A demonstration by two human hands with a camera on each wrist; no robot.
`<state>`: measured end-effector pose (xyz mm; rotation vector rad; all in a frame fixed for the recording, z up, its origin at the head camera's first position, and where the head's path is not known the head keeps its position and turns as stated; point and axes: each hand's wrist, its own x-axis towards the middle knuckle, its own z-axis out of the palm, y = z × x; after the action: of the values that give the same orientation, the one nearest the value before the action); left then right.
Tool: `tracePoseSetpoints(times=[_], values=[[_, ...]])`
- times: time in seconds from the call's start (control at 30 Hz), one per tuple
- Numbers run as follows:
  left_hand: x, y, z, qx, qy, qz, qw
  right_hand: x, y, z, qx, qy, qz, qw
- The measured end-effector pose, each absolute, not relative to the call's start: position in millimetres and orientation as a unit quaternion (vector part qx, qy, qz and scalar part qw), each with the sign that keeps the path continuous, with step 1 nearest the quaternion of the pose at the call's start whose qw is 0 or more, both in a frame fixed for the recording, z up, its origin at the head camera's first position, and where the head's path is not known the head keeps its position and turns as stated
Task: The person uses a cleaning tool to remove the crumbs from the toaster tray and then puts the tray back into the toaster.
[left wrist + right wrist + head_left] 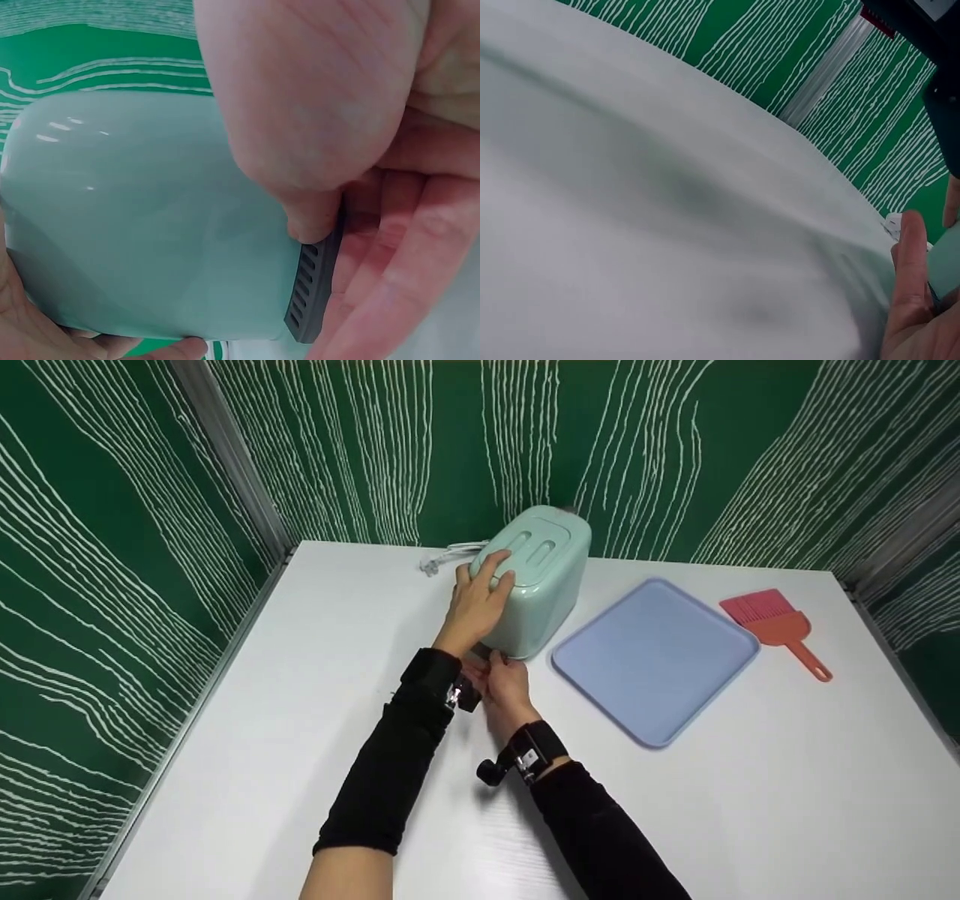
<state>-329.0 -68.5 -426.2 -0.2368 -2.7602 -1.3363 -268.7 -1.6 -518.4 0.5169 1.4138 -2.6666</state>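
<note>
A mint-green toaster [544, 592] with two recesses in its lid stands toward the back of the white table. My left hand [478, 604] holds its near top corner, with fingers over the lid and the left side. Low at the near end, my right hand [508, 684] grips the toaster's bottom edge. In the left wrist view the right thumb [311, 217] presses on the dark vented base [309, 289], and the other fingers lie below it. The right wrist view catches only part of the right hand [919, 307] beside the toaster's body.
A blue tray [656, 660] lies right of the toaster. Beyond it are a pink brush [757, 604] and an orange dustpan [784, 628]. The white cord and plug [431, 566] lie behind the toaster's left side. Green walls with white lines border the table.
</note>
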Motion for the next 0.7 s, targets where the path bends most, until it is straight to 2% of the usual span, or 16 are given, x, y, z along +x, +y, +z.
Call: tracePoseSetpoints(times=[0.7], values=[[-328, -69, -427, -0.081, -0.894, -0.440, 0.036, -268, 17, -516, 0.154, 0.511, -0.838, 0.117]])
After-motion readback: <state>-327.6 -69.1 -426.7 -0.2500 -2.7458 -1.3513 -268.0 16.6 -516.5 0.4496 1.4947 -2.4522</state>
